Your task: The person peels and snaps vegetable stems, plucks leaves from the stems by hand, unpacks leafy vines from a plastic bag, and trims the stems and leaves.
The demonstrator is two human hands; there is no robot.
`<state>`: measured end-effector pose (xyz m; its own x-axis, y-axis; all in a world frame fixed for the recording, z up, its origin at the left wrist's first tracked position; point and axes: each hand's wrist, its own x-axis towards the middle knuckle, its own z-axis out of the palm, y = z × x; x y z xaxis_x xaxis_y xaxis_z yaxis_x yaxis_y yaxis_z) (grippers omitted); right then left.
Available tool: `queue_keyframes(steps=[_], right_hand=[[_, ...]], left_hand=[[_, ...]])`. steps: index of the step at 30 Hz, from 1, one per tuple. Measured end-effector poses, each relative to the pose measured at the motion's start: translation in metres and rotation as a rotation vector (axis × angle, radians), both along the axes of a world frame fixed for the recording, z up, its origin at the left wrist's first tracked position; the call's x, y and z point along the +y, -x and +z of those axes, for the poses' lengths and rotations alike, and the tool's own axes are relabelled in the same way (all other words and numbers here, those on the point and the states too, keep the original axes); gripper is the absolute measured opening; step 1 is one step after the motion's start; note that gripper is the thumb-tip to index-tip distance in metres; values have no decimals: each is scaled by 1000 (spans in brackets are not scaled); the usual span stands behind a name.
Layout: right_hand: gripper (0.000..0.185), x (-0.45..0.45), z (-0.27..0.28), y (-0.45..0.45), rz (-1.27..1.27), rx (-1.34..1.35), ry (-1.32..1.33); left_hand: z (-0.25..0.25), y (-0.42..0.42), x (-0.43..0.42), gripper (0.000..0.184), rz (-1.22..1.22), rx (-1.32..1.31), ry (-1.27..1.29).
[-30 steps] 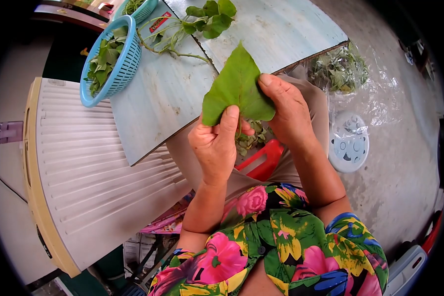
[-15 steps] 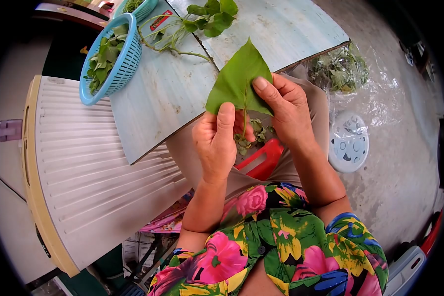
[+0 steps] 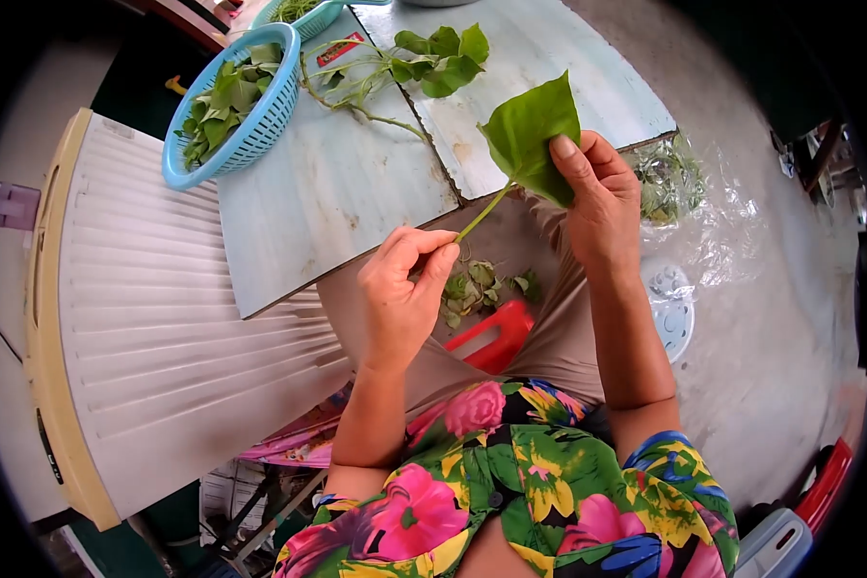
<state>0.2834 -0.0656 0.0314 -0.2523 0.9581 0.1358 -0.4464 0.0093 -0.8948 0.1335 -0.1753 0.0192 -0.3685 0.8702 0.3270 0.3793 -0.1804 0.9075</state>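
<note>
A broad green leaf [image 3: 530, 130] is pinched at its right edge between the thumb and fingers of my right hand [image 3: 602, 197]. Its pale green stalk [image 3: 485, 212] slants down to my left hand [image 3: 403, 289], where thumb and forefinger grip the stalk's end. Both hands are above my lap, just off the near edge of the light blue tabletop [image 3: 328, 207]. A leafy vine [image 3: 443, 63] lies on the table beyond them. To the left, a blue plastic basket [image 3: 277, 114] holds several picked leaves [image 3: 226, 101].
Wilted leaves [image 3: 472, 289] lie on the floor between my knees, beside something red and plastic [image 3: 496, 337]. At right are clear plastic sheeting with greens [image 3: 669, 183] and a white round stool [image 3: 672, 308]. A white ribbed panel [image 3: 164, 318] stands at left.
The leaf has moved right and up with my right hand. My left hand has come away from the blade and now holds the stalk's end, drawn out to the lower left.
</note>
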Motion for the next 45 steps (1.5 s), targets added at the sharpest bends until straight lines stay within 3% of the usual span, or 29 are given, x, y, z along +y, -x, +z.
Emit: queue_keyframes(steps=[3,6,9,13,22,34,45], right_hand=[[20,-2,13,5,-299,-30,-264],[21,0,28,-1,-494,-306,-891],[23,-11,41,7,-246,-533,-1121],[27,-17,26,19,-103,-785,-1158],[19,-20,10,11,-23,-780,-1111],[19,-9,2,15,-108,-859,-1107],[15,-5,-4,21,-136,-797,-891]], left_hand=[[3,6,-4,5,35,-25,-13],[3,12,-7,5,59,-22,-8],[5,12,-8,5,48,-45,-12],[12,16,-12,7,-47,-84,-11],[7,24,-12,7,-64,-228,-35],[5,19,-1,7,-10,-104,-24],[0,26,8,5,-23,-20,-103]])
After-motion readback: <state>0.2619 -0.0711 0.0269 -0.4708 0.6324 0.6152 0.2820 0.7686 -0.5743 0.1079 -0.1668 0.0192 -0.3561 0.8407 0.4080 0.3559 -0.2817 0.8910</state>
